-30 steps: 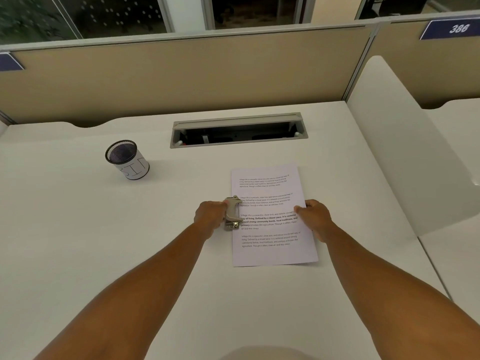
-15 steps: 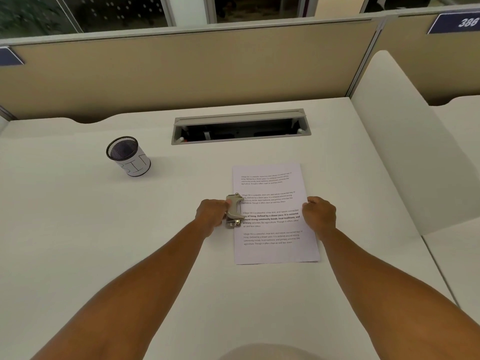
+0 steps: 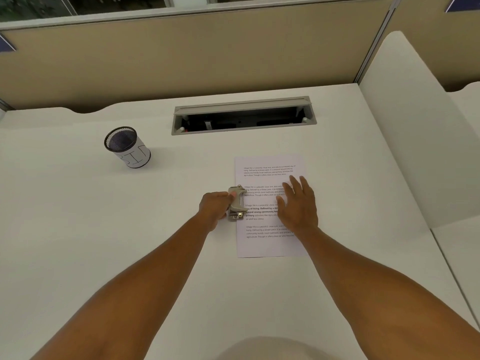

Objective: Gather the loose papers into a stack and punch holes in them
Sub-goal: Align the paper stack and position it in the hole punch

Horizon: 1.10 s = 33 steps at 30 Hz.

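A neat stack of printed white papers [image 3: 262, 245] lies flat on the white desk [image 3: 104, 229], right of centre. A small metal hole punch [image 3: 236, 203] sits over the middle of the stack's left edge. My left hand [image 3: 215, 206] grips the punch from its left side, thumb on its top. My right hand [image 3: 298, 203] rests flat on the middle of the papers with fingers spread, covering part of the text.
A black mesh pen cup [image 3: 127, 147] with a white paper label stands at the back left. An open cable tray slot [image 3: 244, 115] is set into the desk behind the papers. A beige partition [image 3: 181, 61] and a white side divider [image 3: 405, 131] bound the desk.
My right hand has moved from the papers' right edge onto their middle and opened flat. My left hand stays on the punch.
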Each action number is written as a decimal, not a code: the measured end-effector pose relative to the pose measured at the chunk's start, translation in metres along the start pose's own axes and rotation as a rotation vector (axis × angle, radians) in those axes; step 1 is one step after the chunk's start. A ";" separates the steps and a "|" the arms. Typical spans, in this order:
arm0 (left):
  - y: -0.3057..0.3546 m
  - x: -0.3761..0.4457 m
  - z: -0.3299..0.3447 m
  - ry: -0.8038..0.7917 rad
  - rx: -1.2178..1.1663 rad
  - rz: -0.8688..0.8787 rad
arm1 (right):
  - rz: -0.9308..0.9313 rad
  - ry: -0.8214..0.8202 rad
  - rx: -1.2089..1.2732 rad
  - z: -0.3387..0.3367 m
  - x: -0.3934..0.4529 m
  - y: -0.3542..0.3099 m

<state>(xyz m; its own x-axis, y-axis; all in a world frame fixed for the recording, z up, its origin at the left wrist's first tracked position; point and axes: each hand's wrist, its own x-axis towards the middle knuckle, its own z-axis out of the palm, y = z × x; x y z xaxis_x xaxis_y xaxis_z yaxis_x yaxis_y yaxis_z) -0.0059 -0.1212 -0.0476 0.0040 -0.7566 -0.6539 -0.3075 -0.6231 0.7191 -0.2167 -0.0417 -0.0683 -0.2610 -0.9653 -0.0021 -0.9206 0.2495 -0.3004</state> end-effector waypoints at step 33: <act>-0.024 0.000 0.007 0.223 0.036 0.143 | -0.055 0.053 0.092 0.035 -0.010 0.000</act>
<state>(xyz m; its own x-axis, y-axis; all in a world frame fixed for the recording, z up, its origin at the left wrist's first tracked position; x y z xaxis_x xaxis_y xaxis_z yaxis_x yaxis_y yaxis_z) -0.0053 -0.1048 -0.0672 0.1663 -0.8641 -0.4751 -0.3540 -0.5020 0.7891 -0.2041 -0.0346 -0.1020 -0.2285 -0.9713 0.0664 -0.9040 0.1864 -0.3847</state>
